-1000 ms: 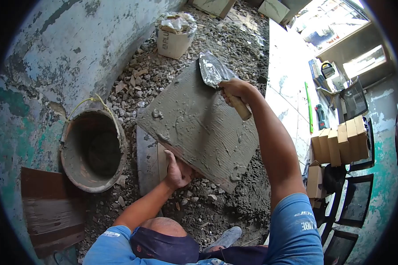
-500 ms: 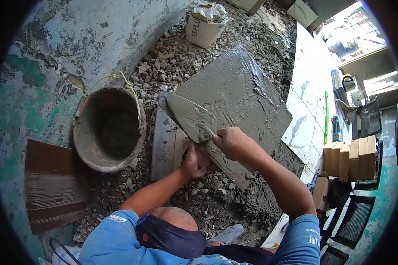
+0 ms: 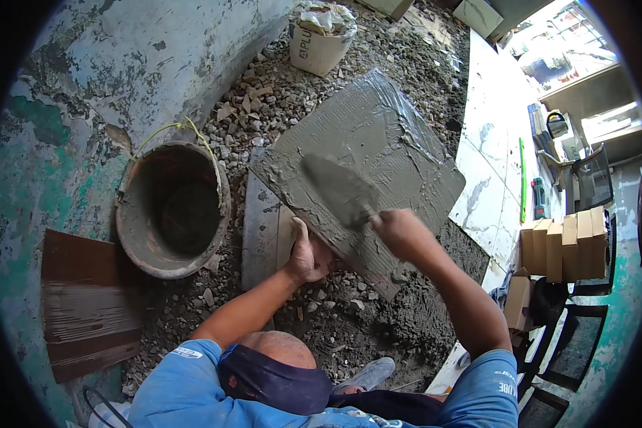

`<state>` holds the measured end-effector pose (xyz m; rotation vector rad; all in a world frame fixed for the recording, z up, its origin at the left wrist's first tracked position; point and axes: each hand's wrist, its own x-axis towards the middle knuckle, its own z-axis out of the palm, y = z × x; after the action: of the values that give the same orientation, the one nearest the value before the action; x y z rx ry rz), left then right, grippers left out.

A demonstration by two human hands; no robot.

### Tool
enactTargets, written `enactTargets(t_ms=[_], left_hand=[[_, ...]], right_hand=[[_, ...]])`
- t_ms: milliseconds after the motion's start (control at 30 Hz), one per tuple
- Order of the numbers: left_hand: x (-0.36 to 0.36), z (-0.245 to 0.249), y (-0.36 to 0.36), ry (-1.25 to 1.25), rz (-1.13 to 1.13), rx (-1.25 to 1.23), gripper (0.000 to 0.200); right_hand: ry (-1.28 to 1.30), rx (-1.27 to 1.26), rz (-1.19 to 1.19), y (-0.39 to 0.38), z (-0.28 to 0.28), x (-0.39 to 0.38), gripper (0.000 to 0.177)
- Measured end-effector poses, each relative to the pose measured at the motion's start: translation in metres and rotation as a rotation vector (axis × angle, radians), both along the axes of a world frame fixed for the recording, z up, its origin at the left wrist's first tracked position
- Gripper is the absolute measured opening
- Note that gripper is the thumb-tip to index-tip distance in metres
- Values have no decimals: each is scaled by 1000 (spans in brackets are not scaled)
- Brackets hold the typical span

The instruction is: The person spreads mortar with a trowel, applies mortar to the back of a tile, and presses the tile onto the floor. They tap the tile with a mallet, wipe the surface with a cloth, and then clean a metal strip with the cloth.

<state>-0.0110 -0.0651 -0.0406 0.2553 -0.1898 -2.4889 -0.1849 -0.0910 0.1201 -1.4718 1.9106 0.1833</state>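
Note:
My right hand (image 3: 408, 234) is closed round the handle of a pointed trowel (image 3: 341, 191), whose blade is coated in grey mortar. The blade is over the middle of a large square tile (image 3: 428, 189), tilted and spread with wet, ridged mortar. At the tile's near left edge, my left hand (image 3: 311, 257) grips it, thumb showing and fingers partly hidden beneath. To the left stands a bucket (image 3: 225, 207) with a yellow-green handle and mortar residue inside.
Loose gravel (image 3: 250, 100) covers the ground, with a white sack (image 3: 322, 43) at the back. White marbled tiles (image 3: 488, 143) run along the right, beside cardboard boxes (image 3: 567, 246) and a green-and-black tool (image 3: 539, 198). A brown board (image 3: 89, 307) leans at the peeling wall.
My right hand has moved slightly right and down, and the trowel blade has swung from the tile's left edge to its middle. My left hand stays at the edge.

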Motion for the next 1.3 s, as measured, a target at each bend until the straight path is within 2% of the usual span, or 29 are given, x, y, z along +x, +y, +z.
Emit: enactTargets(t_ms=[33, 100, 167, 233, 333, 367, 467, 500, 600, 700, 767, 800, 833, 933, 967, 1000, 1033, 1100, 1133, 1233, 1300], left_hand=[[0, 1, 1, -33, 7, -3, 114], [-1, 0, -1, -62, 5, -15, 115], [-3, -4, -1, -60, 20, -28, 114], [-2, 1, 2, -76, 1, -55, 114], [-3, 8, 1, -104, 30, -4, 115], [-2, 5, 3, -101, 10, -11, 115], [-1, 6, 3, -173, -3, 10, 116], [-3, 6, 3, -173, -28, 0, 116], [-1, 1, 3, -162, 27, 20, 119], [-3, 1, 4, -197, 46, 49, 117], [-5, -2, 5, -218, 43, 70, 115], [-5, -1, 5, -198, 42, 85, 115], [-4, -2, 4, -177, 45, 96, 114], [-2, 1, 4, -218, 35, 84, 113], [-3, 2, 3, -197, 29, 42, 113], [3, -10, 1, -70, -42, 22, 112], [3, -12, 2, -76, -44, 25, 112], [-1, 5, 3, -226, 36, 119, 112], [0, 1, 2, -160, 5, 62, 113], [0, 2, 3, -206, 38, 99, 114], [-2, 3, 4, -214, 42, 102, 114]], right_hand=[[11, -83, 3, 1, -3, -11, 44], [-40, 51, -94, 10, 13, -6, 44], [-44, 28, 137, 32, 3, -5, 46], [19, 40, 131, 38, -5, -9, 46], [-5, 0, -54, 13, -11, -33, 44], [31, -121, -1, 0, -18, -45, 43], [-61, -154, -268, -40, -21, -78, 47], [-11, -139, -306, -49, -23, -89, 48], [-26, -146, -429, -26, -26, -124, 49], [-144, -130, -491, 18, -27, -143, 46], [-330, -30, -645, 47, -24, -134, 42], [-318, 38, -635, 57, -15, -116, 39], [-198, 86, -526, 66, -9, -95, 40], [-191, 65, -249, 97, -7, -50, 42], [-202, 90, -180, 104, -5, -40, 42], [-201, 32, -69, 116, -8, -35, 42], [-184, 63, -29, 126, -17, -37, 40], [-124, 2, -45, 149, -17, -44, 40], [-127, 1, -48, 159, -14, -52, 40], [-58, 76, -205, 183, -6, -79, 39], [-1, -71, -185, 195, -5, -89, 37]])
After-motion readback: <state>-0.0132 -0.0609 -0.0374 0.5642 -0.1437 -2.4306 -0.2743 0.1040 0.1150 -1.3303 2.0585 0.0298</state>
